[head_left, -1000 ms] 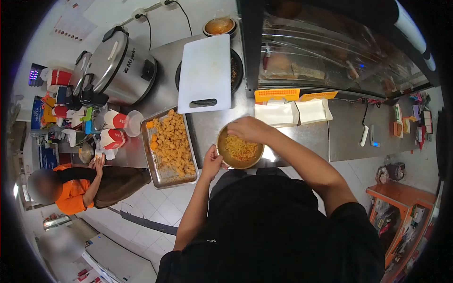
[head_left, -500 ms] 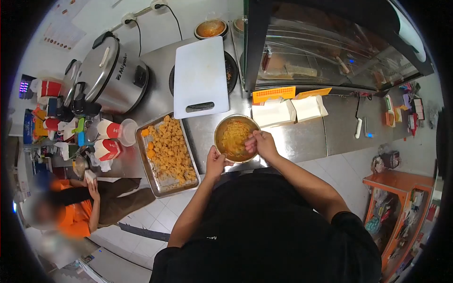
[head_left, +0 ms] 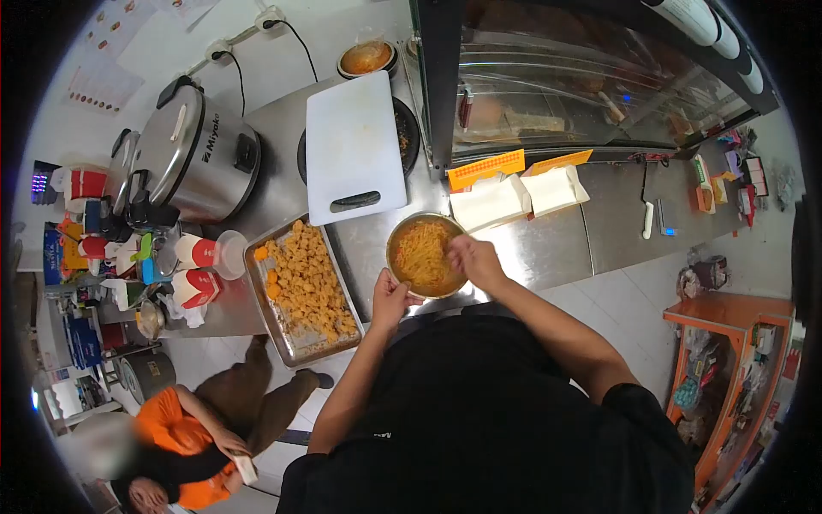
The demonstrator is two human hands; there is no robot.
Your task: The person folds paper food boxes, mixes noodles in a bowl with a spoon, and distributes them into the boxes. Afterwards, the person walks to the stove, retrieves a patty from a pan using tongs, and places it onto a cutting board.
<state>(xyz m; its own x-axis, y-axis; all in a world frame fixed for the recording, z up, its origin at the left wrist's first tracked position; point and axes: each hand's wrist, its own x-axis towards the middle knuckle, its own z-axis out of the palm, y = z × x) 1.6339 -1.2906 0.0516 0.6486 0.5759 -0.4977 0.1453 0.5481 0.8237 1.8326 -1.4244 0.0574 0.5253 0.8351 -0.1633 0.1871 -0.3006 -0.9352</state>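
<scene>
Metal bowl (head_left: 393, 254): it is placed on the steel desk (head_left: 548, 248), at the near edge, between the tray and the 2 boxes; yellow noodle-like food (head_left: 422, 247) is contained in it.
Left hand (head_left: 391, 300): the bowl rim is clamped by it at the near left side, so the bowl is kept steady.
Right hand (head_left: 479, 264): it is held over the right side of the bowl, with the fingers at the food; because of blur, it cannot be told how closed they are, or if some tool is gripped.
Mixing: this is judged to be the step in hand; for a further stir, a firm rim and a low, gentle hand would be called for, so that nothing is spilled.
Tray (head_left: 300, 347): fried-looking pieces (head_left: 308, 278) are carried in it, left of the bowl.
White board (head_left: 355, 141): it is laid over a dark round pan (head_left: 411, 137).
Paper boxes (head_left: 488, 206): 2 are stood open, beyond the bowl to the right.
</scene>
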